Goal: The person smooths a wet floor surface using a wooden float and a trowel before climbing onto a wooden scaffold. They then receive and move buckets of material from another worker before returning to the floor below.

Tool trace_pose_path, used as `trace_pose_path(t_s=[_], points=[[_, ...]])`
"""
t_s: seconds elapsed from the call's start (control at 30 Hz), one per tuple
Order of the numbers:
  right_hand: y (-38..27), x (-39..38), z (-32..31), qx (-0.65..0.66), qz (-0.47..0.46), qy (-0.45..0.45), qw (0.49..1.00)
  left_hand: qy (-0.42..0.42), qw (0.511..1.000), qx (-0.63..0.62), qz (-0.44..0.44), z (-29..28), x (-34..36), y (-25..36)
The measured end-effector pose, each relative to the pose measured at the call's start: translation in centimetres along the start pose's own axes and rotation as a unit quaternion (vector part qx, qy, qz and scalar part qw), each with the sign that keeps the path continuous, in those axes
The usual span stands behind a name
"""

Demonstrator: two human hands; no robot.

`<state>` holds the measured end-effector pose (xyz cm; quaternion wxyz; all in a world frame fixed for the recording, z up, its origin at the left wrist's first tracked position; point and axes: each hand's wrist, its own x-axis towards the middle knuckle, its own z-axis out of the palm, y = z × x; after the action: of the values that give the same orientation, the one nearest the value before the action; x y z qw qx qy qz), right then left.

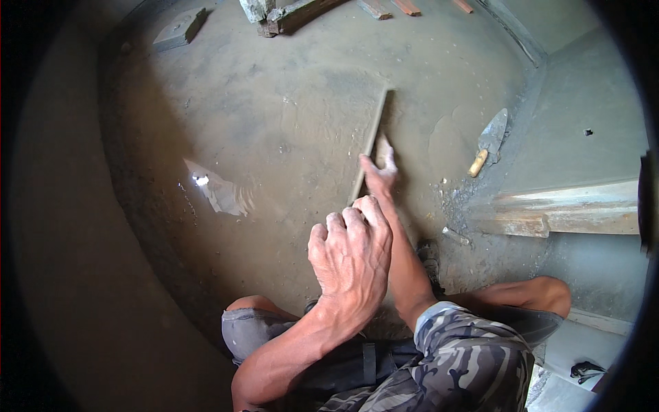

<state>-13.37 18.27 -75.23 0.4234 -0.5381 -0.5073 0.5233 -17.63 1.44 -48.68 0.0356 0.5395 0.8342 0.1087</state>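
The left hand (350,254) closes its fingers around the near end of a long, straight, grey-brown bar (377,123) slanting over the wet, muddy-brown floor (302,130), while the right hand (380,170), fingers blurred, holds it farther along, left of a pointed grey metal trowel (493,132) with a yellowish handle.

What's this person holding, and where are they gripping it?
A long, straight bar: the right hand grips it partway along, and the left hand appears closed over its near end, which is hidden.
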Motion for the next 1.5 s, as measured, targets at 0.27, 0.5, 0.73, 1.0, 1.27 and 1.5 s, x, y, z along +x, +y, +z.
trace_pose_path(t_s=[0.27,0.5,0.73,1.0,1.27,1.5], points=[[0.0,1.3,-6.3,-0.057,0.011,0.148,0.987,0.032,0.999,0.027,0.020,-0.7,-0.2,0.8],[-0.5,-5.3,10.2,0.054,-0.161,-0.214,0.962,0.083,0.996,0.002,0.037,0.1,0.1,1.9],[-0.3,-10.1,25.5,0.005,-0.156,-0.343,0.926,0.099,0.995,-0.006,0.027,-0.1,0.5,0.4],[0.5,0.0,23.6,0.025,-0.105,-0.139,0.984,0.115,0.992,-0.034,0.034,-0.1,0.6,1.0],[2.3,2.0,12.7,0.111,-0.099,-0.007,0.989,0.130,0.990,-0.016,0.051,0.0,0.3,0.5],[0.2,0.5,2.5,-0.045,-0.028,0.077,0.996,0.102,0.994,-0.025,0.039,-0.7,-0.2,0.7]])
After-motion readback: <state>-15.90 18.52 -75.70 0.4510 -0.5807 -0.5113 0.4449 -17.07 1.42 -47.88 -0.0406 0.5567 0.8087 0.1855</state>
